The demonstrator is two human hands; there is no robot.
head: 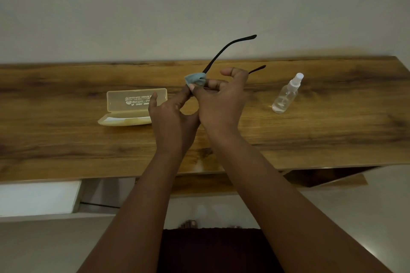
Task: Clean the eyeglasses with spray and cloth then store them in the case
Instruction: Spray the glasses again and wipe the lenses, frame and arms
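Rubbing well meant the left hand (170, 115) pinched the cloth (195, 80) gently while the right hand (219, 99) steadied the eyeglasses (224, 51).

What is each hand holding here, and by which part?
Left hand pinches the blue cloth around the glasses near a temple hinge. Right hand grips the glasses' front; the exact spot is hidden by the fingers.

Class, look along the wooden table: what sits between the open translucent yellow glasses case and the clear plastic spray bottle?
In the head view, both hands, left hand and right hand, holding black eyeglasses and a blue cloth, fill that stretch above the table.
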